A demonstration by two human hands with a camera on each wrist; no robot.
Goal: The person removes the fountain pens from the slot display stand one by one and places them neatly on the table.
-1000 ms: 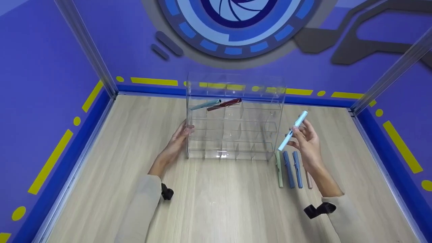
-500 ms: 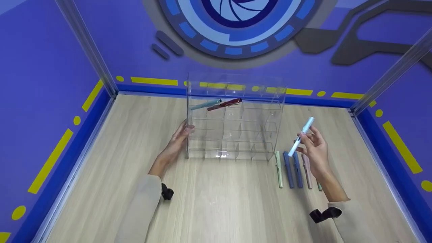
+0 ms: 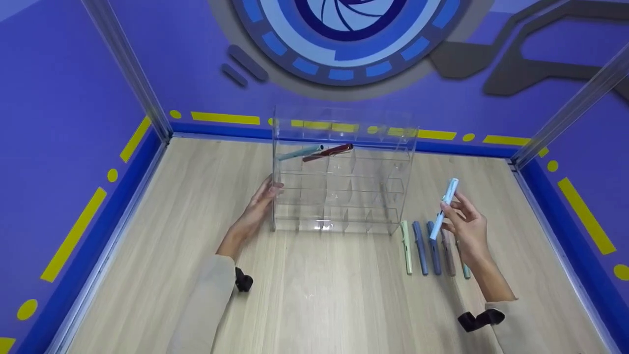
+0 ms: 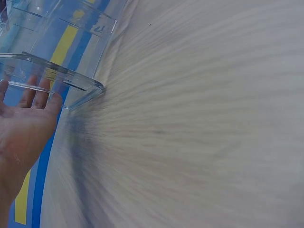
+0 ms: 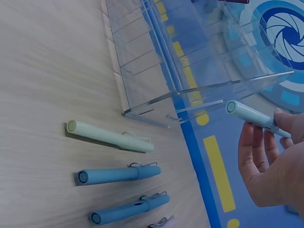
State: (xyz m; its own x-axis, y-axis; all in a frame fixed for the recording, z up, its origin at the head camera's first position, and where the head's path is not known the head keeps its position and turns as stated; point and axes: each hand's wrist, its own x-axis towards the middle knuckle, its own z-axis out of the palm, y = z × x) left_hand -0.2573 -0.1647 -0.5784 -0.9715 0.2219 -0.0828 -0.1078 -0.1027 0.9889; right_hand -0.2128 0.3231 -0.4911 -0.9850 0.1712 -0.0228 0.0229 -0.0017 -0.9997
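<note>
A: Right hand (image 3: 469, 228), grip?
B: Clamped on the light-blue pen (image 3: 439, 224), pinched thumb against fingers. Pen's tilted, up off the bench (image 3: 319, 300), lower end overlapping the row in the head view.
A: Lettering on it?
B: Too small and soft to tell.
A: Row, left to right?
B: Pale green pen (image 3: 407, 248), blue pen (image 3: 421, 250), other blue pen (image 3: 435, 258), pinkish pen (image 3: 450, 263), then a teal-green pen (image 3: 466, 270), partly behind the hand.
A: Left hand (image 3: 253, 211)?
B: Grip's on the side of the clear rack (image 3: 322, 225). Upper left inside: teal pen (image 3: 300, 152) and dark red pen (image 3: 331, 153), both slanted.
A: Wall?
B: Aperture-style emblem (image 3: 351, 12), yellow dashes (image 3: 225, 118).
A: Versus a second ago?
B: Held pen's moved right and nearer the person, away from the rack; teal-green one's now showing. Left hand, rack and its two pens unchanged.
</note>
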